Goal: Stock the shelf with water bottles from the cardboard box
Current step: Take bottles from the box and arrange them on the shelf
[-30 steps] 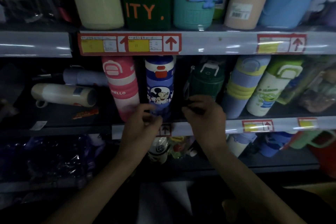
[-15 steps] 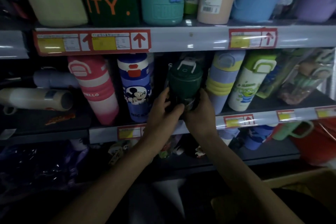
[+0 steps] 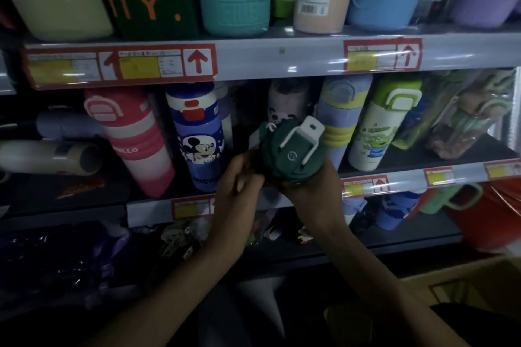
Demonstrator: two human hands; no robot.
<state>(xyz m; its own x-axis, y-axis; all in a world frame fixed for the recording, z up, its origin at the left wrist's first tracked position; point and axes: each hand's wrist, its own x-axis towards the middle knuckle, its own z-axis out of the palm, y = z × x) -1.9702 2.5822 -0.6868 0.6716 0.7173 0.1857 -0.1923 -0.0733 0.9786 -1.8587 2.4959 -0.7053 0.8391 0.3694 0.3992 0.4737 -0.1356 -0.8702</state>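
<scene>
Left hand (image 3: pixel 239 177) pinches left flank, right hand (image 3: pixel 313 191) cups underside of dark green plastic water bottle with white flip handle (image 3: pixel 287 149), mid-frame. Bottle tipped, lid toward camera, at front lip of grey metal middle shelf (image 3: pixel 468 173). Stand base flat first, then slide back. Gap looks tight between blue Mickey-print bottle (image 3: pixel 197 135) and lilac bottle with yellow bands (image 3: pixel 338 121); avoid nudging either. Pale bottle behind (image 3: pixel 282 104) likely limits depth.
</scene>
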